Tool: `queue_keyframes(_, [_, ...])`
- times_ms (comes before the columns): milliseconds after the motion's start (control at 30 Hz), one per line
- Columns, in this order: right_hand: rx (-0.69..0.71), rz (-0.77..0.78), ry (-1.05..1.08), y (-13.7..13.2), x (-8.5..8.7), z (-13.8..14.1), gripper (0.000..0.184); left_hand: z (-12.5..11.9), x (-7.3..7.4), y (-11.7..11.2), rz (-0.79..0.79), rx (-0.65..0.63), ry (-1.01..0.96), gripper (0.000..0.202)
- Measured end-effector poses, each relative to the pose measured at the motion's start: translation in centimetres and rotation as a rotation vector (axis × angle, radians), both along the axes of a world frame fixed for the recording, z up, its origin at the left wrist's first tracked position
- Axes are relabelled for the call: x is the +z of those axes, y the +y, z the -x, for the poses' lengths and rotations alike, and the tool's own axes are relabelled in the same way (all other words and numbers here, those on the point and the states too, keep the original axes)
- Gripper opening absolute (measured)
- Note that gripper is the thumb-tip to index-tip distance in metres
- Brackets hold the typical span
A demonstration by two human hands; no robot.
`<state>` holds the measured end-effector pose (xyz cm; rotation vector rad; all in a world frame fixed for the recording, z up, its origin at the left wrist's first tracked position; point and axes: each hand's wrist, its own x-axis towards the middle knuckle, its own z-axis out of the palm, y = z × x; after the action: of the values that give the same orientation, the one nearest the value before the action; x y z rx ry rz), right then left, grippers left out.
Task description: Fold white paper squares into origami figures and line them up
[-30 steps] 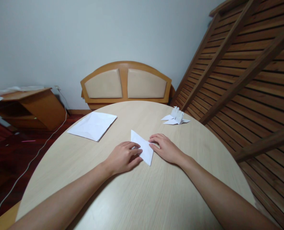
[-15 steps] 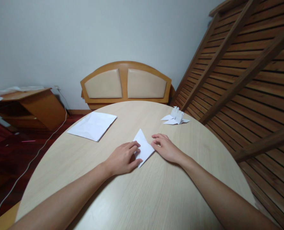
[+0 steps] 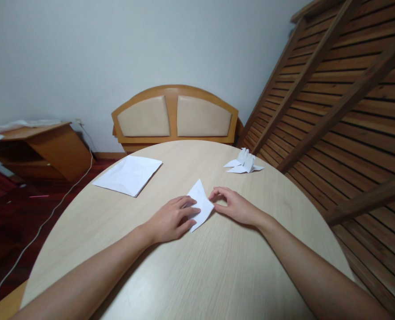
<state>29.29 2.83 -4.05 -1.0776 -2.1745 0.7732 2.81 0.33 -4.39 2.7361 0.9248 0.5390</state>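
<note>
A white sheet of paper folded into a kite-like shape (image 3: 201, 195) lies on the table in front of me, one point facing away. My left hand (image 3: 175, 218) rests over its left side with fingers spread, pressing it down. At the paper's right corner is my right hand (image 3: 232, 205), thumb and forefinger curled towards each other around that corner. The thumb tip touches the corner, which looks slightly raised. Part of the paper's left side is hidden under my left fingers.
A flat stack of white paper (image 3: 129, 175) lies at the left of the round table (image 3: 184, 280). Several folded paper cranes (image 3: 245, 162) sit together at the back right. Beyond stand a padded headboard (image 3: 173, 91), a slatted wooden frame (image 3: 357, 111) and a low cabinet (image 3: 59, 151).
My left fingers have spread further over the folded paper, which has turned slightly. My right hand's thumb and forefinger have moved apart a little at the paper's right corner.
</note>
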Motion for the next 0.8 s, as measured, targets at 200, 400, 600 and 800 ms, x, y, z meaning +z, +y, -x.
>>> queue_keyframes(200, [0.182, -0.112, -0.148, 0.1, -0.2, -0.2, 0.032, 0.0, 0.0, 0.2, 0.005, -0.040, 0.024, 0.035])
queue_keyframes(400, [0.201, -0.179, -0.209, 0.2, -0.2, -0.3, 0.018, 0.2, 0.0, 0.3, 0.048, -0.054, 0.035, 0.042])
queue_keyframes(600, [0.154, -0.184, -0.186, 0.3, -0.2, 0.1, 0.016, 0.5, -0.1, 0.4, 0.089, -0.075, 0.041, 0.054])
queue_keyframes(800, [0.054, -0.209, -0.233, 0.0, -0.9, 1.2, 0.018, 0.7, 0.2, 0.4, 0.149, -0.096, 0.015, 0.071])
